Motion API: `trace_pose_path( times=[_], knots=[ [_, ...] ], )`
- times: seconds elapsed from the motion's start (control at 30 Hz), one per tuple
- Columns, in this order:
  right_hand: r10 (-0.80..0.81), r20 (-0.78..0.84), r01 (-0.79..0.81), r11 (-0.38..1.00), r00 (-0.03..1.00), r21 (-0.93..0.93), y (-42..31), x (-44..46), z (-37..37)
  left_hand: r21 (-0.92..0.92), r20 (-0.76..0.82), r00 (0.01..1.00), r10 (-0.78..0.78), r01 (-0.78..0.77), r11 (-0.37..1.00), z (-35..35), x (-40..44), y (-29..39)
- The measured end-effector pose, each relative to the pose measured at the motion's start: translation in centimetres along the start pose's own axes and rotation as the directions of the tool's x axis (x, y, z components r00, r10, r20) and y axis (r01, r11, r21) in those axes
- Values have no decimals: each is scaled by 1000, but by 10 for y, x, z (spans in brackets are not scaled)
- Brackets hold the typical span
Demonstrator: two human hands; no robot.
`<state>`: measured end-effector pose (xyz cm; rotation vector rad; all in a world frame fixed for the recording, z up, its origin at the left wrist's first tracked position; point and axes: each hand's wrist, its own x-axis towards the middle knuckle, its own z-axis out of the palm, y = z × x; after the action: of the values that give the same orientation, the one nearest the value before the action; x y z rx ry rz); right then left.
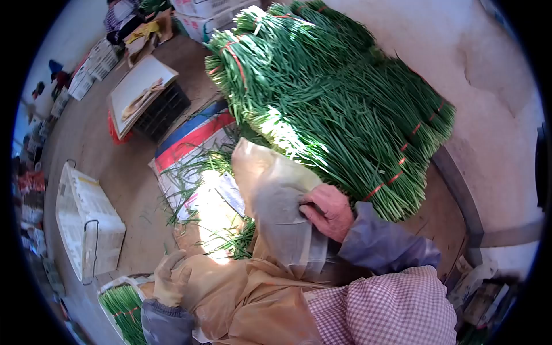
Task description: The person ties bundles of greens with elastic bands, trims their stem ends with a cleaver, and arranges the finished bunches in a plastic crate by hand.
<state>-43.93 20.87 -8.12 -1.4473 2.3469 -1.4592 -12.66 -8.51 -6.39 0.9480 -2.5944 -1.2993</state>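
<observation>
My right hand (329,213) is bare, with its fingertips pinched on the translucent plastic cover (287,201) over my raised leg. On my left hand (171,283) is a pale glove; its fingers are apart and nothing is in them. It is beside my tan apron (241,293), near a box with a banded bunch of chives (123,310). Beyond my right hand lies a big heap of chives (328,98), tied in bundles with red bands. Loose chives (201,164) are scattered on a striped sack (190,135) in front of my legs.
A white plastic crate (95,230) with wire handles stands at the left. Behind it, a board (141,92) lies on a black crate (164,112). White crates (100,60) line the far side, where a person (123,17) is partly visible. A pale wall (489,115) rises at the right.
</observation>
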Motion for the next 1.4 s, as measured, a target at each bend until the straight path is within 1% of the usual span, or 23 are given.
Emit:
trace_pose_path(
  times=[0.1, 0.13, 0.23, 0.3, 0.33, 0.4, 0.5, 0.53, 0.67, 0.77, 0.8, 0.87, 0.9, 0.93, 0.97, 1.03, 1.07, 1.17, 1.23, 1.3, 1.33, 1.37, 1.4],
  knots=[
    [182, 3, -179, 963, 983, 200, 13, -43, 9, 124, 84, 970, 226, -235, 964, 25, 40, 39],
    [274, 30, -270, 918, 961, 291, 15, -54, 8, 113, 114, 966, 234, -247, 962, 32, 50, 53],
    [385, 93, -396, 895, 918, 207, 17, -78, -23, 80, 170, 949, 266, -282, 956, 46, 72, 82],
    [248, -174, -249, 968, 953, 14, 14, -79, -49, 50, 166, 942, 291, -303, 952, 53, 75, 87],
    [216, -176, -240, 962, 960, -128, 13, -77, -68, 26, 166, 944, 286, -294, 955, 56, 72, 93],
    [225, -154, -272, 834, 962, -480, 5, -71, -99, 57, 168, 938, 304, -317, 947, 61, 67, 90],
    [542, 24, -336, 554, 840, -762, 7, -67, -118, 24, 185, 939, 289, -298, 954, 62, 48, 101],
    [600, 67, -318, 512, 797, -798, 18, -67, -115, 21, 178, 933, 313, -322, 947, 63, 44, 96],
    [715, 58, -263, 329, 696, -907, 34, -45, -83, -78, 156, 931, 331, -323, 943, 68, 15, 104],
    [756, 105, -254, 344, 647, -904, 48, -38, -80, -136, 182, 932, 315, -293, 946, 68, -4, 106],
    [800, 132, -306, 369, 586, -878, 49, -32, -86, -161, 197, 930, 310, -281, 946, 69, -12, 105],
    [772, 232, -486, 571, 591, -662, 57, -22, -114, -222, 231, 932, 281, -230, 947, 70, -27, 100],
    [749, 282, -560, 644, 599, -521, 63, -20, -130, -357, 277, 925, 260, -152, 922, 71, -34, 97],
    [689, 297, -592, 722, 661, -358, 80, -21, -139, -477, 325, 913, 245, -65, 876, 72, -40, 94],
    [676, 287, -646, 735, 679, -204, 80, -14, -147, -584, 372, 897, 240, 25, 811, 72, -44, 90],
    [658, 259, -699, 705, 707, 116, 70, 1, -157, -586, 470, 826, 311, 29, 810, 70, -42, 83],
    [578, 339, -670, 642, 742, 373, 15, 11, -150, -591, 508, 800, 318, 56, 805, 70, -41, 83],
    [522, 438, -681, 580, 732, 446, -54, 23, -106, -708, 507, 770, 387, 116, 697, 78, -32, 92],
    [306, 512, -594, 481, 803, 645, -97, 24, -47, -818, 338, 791, 510, -21, 575, 78, -20, 88],
    [207, 618, -647, 350, 758, 677, -129, 23, 14, -896, 251, 854, 456, 26, 444, 55, -28, 100],
    [149, 593, -600, 371, 792, 709, -141, 17, 49, -938, 168, 863, 476, -8, 347, 53, -26, 87],
    [90, 569, -556, 379, 817, 739, -149, 12, 86, -931, 98, 933, 345, -36, 363, 41, -36, 74],
    [-21, 481, -419, 457, 877, 784, -159, 11, 118, -945, 95, 958, 271, 2, 327, 24, -46, 64]
  ],
)
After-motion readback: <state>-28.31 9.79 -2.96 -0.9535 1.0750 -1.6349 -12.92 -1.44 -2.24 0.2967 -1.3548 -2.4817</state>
